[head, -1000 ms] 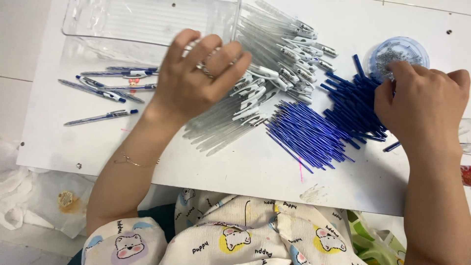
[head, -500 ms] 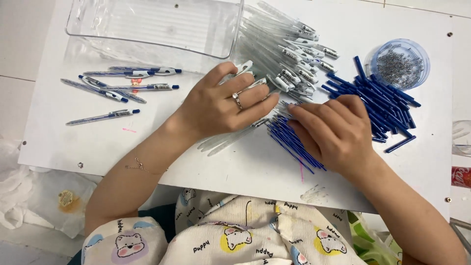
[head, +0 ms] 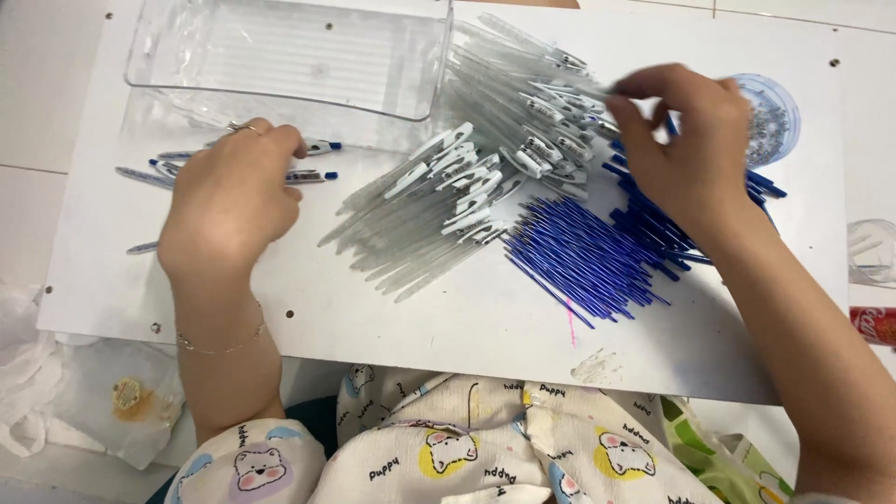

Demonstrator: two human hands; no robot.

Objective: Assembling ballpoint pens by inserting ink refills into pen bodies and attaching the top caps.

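Observation:
My left hand (head: pixel 231 198) rests curled on the white board at the left, over a few assembled pens (head: pixel 313 175) whose blue tips stick out from under its fingers; it seems to grip one. My right hand (head: pixel 686 149) reaches over the top right, thumb and forefinger pinched together at the upper end of the pile of clear pen barrels (head: pixel 439 210). Whether they hold a barrel is unclear. A heap of blue refills (head: pixel 583 257) lies below that hand. The round clear cup of small springs (head: pixel 773 117) sits just behind it.
A clear plastic tray (head: pixel 289 56) lies at the back left of the white board (head: pixel 448 322). A clear cup (head: pixel 873 250) and a red can (head: pixel 873 325) stand off the right edge. Crumpled white plastic (head: pixel 56 401) lies lower left.
My left hand left the barrel pile and moved left to the assembled pens. My right hand lifted off the blue refills and went up and right to the barrels' top end.

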